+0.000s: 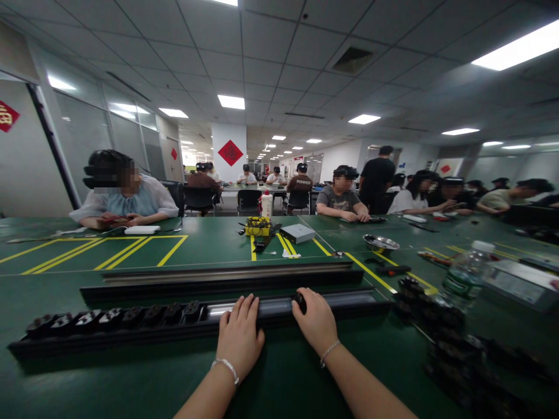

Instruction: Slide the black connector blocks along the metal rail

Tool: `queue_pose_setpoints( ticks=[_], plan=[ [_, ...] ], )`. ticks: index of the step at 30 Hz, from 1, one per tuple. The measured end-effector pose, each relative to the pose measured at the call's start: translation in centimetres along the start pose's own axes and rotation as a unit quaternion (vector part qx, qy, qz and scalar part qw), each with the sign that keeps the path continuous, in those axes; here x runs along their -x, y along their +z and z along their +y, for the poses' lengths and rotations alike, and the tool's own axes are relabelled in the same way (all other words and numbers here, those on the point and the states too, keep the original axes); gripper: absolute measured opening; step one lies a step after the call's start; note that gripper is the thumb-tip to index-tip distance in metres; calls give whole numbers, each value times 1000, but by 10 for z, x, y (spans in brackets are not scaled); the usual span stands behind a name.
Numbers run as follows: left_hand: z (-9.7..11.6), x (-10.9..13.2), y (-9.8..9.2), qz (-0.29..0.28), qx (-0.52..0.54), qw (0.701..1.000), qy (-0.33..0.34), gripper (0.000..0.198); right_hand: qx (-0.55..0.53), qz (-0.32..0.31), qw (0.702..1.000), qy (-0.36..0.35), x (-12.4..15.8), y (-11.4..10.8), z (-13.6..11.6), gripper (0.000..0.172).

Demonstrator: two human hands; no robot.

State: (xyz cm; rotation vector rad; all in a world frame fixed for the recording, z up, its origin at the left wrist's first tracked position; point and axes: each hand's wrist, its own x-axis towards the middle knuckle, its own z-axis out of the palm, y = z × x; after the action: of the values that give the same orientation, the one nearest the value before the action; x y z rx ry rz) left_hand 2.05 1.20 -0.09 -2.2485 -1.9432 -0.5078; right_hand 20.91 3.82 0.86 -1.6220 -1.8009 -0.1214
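A long black metal channel lies across the table in front of me, with a row of black blocks that look like socket modules in its left part. My left hand rests on the channel just right of that row, fingers stretched over it. Over the channel's bare right part, my right hand pinches a small black block, mostly hidden by the fingers. Whether the block touches the channel, I cannot tell.
Behind the channel lie more long metal strips. To the right are a heap of black parts, a water bottle and a metal bowl. A grey box stands farther back. Other people sit across the table.
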Motion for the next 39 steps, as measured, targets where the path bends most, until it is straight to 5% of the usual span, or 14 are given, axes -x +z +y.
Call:
queue_pose_setpoints(
  ticks=[39],
  plan=[
    [-1, 0, 0, 2, 4, 1000, -1, 58, -12, 8, 1000, 23, -3, -4, 2, 26]
  ],
)
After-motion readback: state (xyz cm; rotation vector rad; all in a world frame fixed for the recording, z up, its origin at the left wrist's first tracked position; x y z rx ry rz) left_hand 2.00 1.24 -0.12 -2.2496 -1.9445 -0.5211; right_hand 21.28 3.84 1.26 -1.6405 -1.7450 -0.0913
